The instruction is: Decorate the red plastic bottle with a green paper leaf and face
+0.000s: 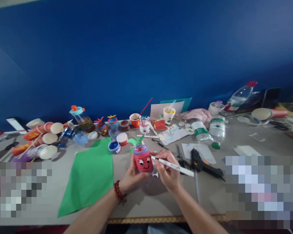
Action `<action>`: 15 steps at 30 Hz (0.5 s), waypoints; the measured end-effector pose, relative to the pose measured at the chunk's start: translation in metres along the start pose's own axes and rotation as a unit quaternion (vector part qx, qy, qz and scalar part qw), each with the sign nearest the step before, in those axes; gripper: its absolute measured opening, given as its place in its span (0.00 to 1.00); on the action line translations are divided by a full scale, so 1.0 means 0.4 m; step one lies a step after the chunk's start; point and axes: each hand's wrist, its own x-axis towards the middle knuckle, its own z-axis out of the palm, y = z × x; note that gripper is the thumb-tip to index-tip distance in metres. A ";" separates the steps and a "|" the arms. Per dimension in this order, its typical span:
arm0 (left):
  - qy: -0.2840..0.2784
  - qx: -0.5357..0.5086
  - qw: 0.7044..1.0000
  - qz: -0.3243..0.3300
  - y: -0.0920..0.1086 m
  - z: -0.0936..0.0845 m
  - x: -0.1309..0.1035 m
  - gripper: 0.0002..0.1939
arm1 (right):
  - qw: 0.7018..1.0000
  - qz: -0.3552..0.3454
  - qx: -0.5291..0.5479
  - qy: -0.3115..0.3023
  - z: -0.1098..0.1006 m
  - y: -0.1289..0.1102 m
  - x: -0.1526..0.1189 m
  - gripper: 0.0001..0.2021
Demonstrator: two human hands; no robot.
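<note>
My left hand [130, 175] is wrapped round the left side and base of a small jar [144, 160]. Pinkish red covers the jar's middle, with a purple-blue band near its top, a face with white eyes and a dark mouth, and green paper leaves [136, 141] rising above. In my right hand [169, 172] is a white acrylic marker [177, 166], gripped like a pen. Its tip points at the jar's right side, close to the face; whether it touches I cannot tell. A small white-and-dark piece [155, 175] lies under my right fingers.
Green paper [90, 175] lies at left, near a blue paint pot [114, 147]. Scissors [182, 157] and a black glue gun [205, 164] are right of my hand. Decorated jars, a white cup [169, 114] and plastic bottles [217, 128] line the back; stacked paper cups [42, 139] lie far left.
</note>
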 end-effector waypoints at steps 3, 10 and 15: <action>-0.001 0.000 1.000 -0.002 -0.004 -0.002 0.001 0.39 | 1.000 -0.001 0.001 -0.001 0.000 0.001 0.000 0.02; -0.008 0.007 1.000 0.003 -0.010 -0.005 0.001 0.40 | 1.000 -0.010 -0.019 -0.012 -0.001 -0.002 0.003 0.03; 0.010 -0.001 1.000 -0.014 -0.013 -0.009 -0.002 0.40 | 1.000 -0.013 -0.009 -0.016 0.000 -0.001 0.002 0.03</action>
